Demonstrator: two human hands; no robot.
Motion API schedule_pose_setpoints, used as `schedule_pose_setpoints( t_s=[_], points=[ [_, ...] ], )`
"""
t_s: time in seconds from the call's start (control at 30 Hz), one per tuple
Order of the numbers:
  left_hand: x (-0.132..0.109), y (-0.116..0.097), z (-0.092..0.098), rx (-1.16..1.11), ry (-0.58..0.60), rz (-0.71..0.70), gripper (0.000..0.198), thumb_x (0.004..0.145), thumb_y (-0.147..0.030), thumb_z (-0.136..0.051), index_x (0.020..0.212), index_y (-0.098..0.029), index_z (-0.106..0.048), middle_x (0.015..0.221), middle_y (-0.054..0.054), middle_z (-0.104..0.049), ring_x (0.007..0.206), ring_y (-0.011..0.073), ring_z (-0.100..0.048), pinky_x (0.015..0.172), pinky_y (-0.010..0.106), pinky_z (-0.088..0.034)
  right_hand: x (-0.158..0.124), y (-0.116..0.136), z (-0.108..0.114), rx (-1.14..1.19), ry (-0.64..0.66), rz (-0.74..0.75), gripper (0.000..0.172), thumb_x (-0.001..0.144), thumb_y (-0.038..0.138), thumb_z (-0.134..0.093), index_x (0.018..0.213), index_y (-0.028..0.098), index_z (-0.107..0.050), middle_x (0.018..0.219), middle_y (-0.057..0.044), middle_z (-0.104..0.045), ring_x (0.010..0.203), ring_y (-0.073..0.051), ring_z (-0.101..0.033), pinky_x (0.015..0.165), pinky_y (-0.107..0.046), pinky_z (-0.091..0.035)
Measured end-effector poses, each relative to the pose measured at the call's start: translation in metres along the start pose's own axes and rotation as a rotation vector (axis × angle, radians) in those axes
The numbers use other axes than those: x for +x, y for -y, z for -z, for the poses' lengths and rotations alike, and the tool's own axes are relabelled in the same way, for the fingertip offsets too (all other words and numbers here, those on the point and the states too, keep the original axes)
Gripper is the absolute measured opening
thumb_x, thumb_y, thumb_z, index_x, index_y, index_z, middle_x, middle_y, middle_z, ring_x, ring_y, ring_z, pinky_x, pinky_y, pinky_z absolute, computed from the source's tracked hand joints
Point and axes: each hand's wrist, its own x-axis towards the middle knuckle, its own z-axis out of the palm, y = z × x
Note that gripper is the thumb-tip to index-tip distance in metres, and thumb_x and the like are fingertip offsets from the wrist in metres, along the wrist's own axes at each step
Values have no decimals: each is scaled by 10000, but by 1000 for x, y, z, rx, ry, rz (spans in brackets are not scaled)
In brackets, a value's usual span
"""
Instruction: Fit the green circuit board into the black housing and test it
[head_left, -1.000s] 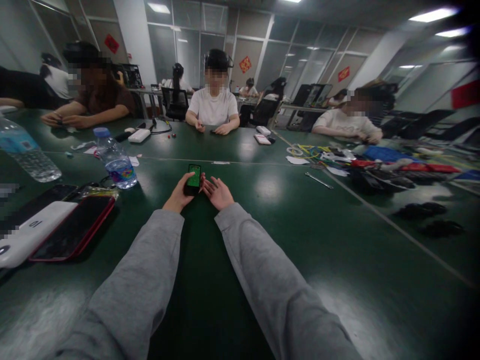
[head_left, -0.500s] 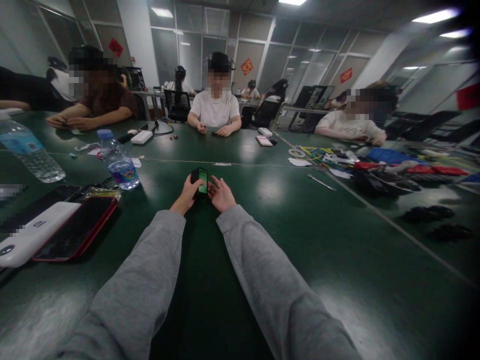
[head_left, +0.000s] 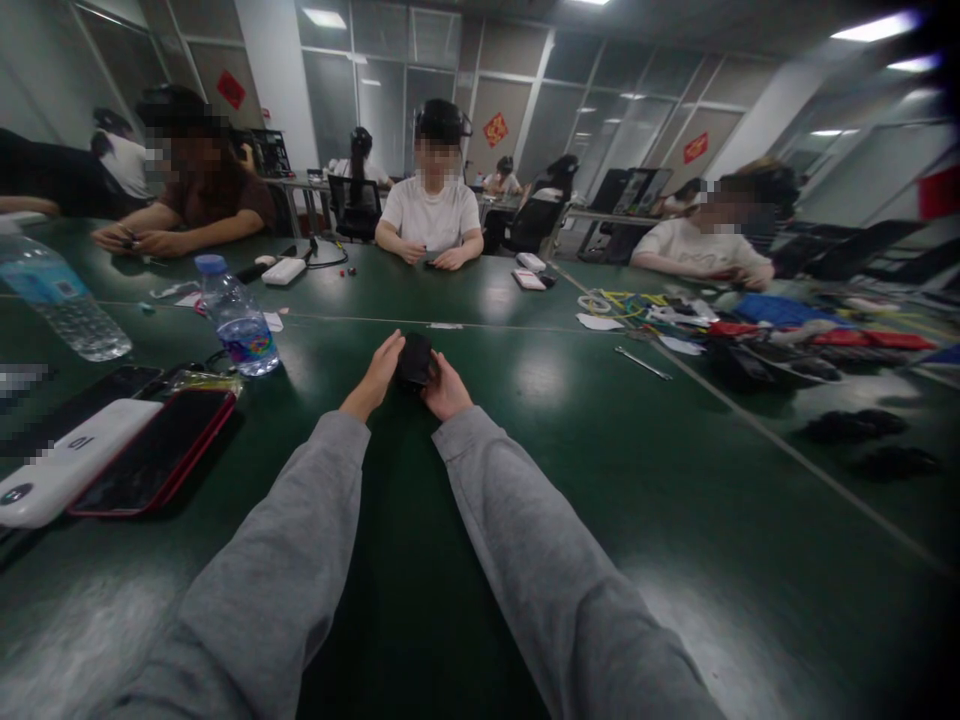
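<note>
Straight ahead over the green table, a small black box-shaped device (head_left: 415, 362) is between my two hands, its dark side facing me. My left hand (head_left: 377, 375) presses along its left edge with fingers stretched forward; that thumb is hard to see. On the other side, my right hand (head_left: 448, 388) grips the right edge with bent fingers. The device's green face is hidden from view. Grey sleeves cover both forearms.
On the left stand two water bottles, a smaller one (head_left: 238, 325) and a larger one (head_left: 64, 295), near a red-edged phone (head_left: 154, 450) and a white power bank (head_left: 71, 465). A wrench (head_left: 643, 364) and tangled cables (head_left: 637, 308) lie right. Several people sit across.
The device has turned, so its green face is replaced by a black side. My right hand has closed in on it, and my left thumb has left the green face.
</note>
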Motion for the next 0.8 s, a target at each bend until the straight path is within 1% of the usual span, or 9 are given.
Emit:
schedule_pose_setpoints(
  t_s=[0.07, 0.17, 0.27, 0.33, 0.4, 0.5, 0.6, 0.7, 0.8],
  points=[
    [1, -6, 0, 41, 57, 21, 681, 820, -349, -656, 1447, -182, -449, 1437, 146, -506, 1297, 293, -499, 1064, 463, -414, 0, 0, -1, 13, -18, -28, 232, 987, 359, -420, 1038, 255, -621, 761, 42, -682, 668, -145, -637, 743, -297, -549],
    [-3, -17, -2, 152, 151, -78, 768, 679, -213, -782, 1396, -159, -509, 1445, 154, -495, 1356, 310, -430, 1114, 463, -358, -1, 0, -2, 16, -9, -70, 312, 995, 373, -381, 1050, 195, -631, 771, -10, -706, 748, -177, -674, 812, -344, -569],
    [-11, -28, -8, 142, 202, -116, 693, 564, -91, -817, 1230, -162, -641, 1349, 148, -573, 1352, 343, -427, 1110, 484, -364, -5, 1, -4, 21, 14, -75, 355, 1000, 377, -345, 1064, 179, -634, 776, -30, -715, 786, -196, -687, 840, -388, -580],
    [-17, -37, -12, 95, 181, -111, 610, 531, -18, -793, 1113, -167, -690, 1264, 143, -617, 1338, 350, -439, 1105, 498, -366, -7, 1, -5, 21, 17, -69, 356, 999, 370, -337, 1078, 186, -631, 789, -33, -719, 821, -206, -693, 856, -421, -582],
    [-22, -45, -16, 81, 153, -121, 566, 516, 26, -769, 1046, -163, -705, 1218, 141, -632, 1330, 346, -444, 1115, 497, -350, -8, 2, -6, 21, 16, -62, 343, 995, 359, -344, 1082, 191, -630, 796, -35, -720, 858, -216, -694, 869, -446, -580],
    [-25, -54, -17, 119, 147, -144, 566, 501, 38, -767, 1028, -160, -706, 1194, 136, -639, 1318, 351, -448, 1126, 495, -329, -10, 2, -5, 27, 42, -47, 317, 988, 348, -367, 1057, 195, -635, 803, -36, -719, 903, -221, -690, 886, -454, -574],
    [-24, -57, -14, 192, 161, -189, 601, 491, 8, -790, 1058, -171, -702, 1205, 126, -638, 1307, 367, -451, 1134, 513, -306, -10, 2, -4, 50, 60, -44, 312, 993, 338, -364, 1011, 195, -641, 809, -34, -718, 885, -209, -686, 861, -424, -580],
    [-19, -58, -8, 235, 163, -216, 619, 510, -18, -796, 1102, -163, -691, 1210, 124, -635, 1291, 352, -473, 1114, 485, -343, -9, 3, -4, 83, 30, -61, 319, 1003, 319, -353, 956, 188, -640, 774, -29, -707, 795, -187, -678, 759, -360, -596],
    [-15, -64, -2, 209, 178, -206, 633, 541, -30, -787, 1149, -162, -673, 1233, 120, -626, 1277, 320, -492, 1084, 451, -382, -7, 4, -2, 105, -7, -61, 322, 1011, 312, -344, 930, 190, -631, 772, -18, -703, 736, -162, -666, 665, -297, -587]
  ],
)
